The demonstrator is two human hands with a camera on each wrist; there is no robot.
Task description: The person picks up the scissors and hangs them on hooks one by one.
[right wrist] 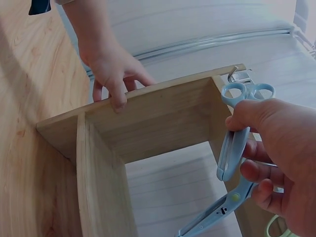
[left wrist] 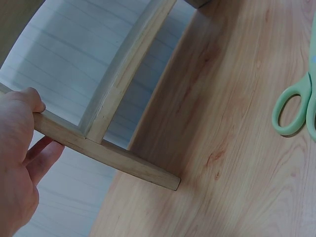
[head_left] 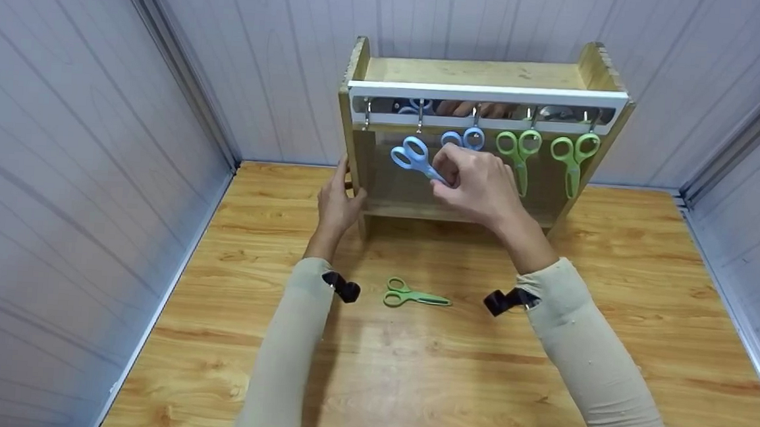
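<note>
My right hand (head_left: 484,183) pinches blue-handled scissors (right wrist: 233,150) by their blades between thumb and fingers. Their finger loops point up and left, just below the second hook (head_left: 420,118) from the left. My left hand (head_left: 338,204) grips the left side panel of a wooden shelf (left wrist: 113,157), thumb on one face and fingers on the other. Another pair of blue scissors (right wrist: 217,212) hangs from the middle hook, partly behind my right hand in the head view. Two green scissors (head_left: 519,149) (head_left: 574,159) hang on the hooks to the right.
A white-edged hook rail (head_left: 493,94) runs across the shelf's upper front. Green scissors (head_left: 414,297) lie on the wood-grain tabletop (head_left: 403,380) before the shelf, loops to the left. Pale panelled walls (head_left: 283,69) stand behind and at both sides.
</note>
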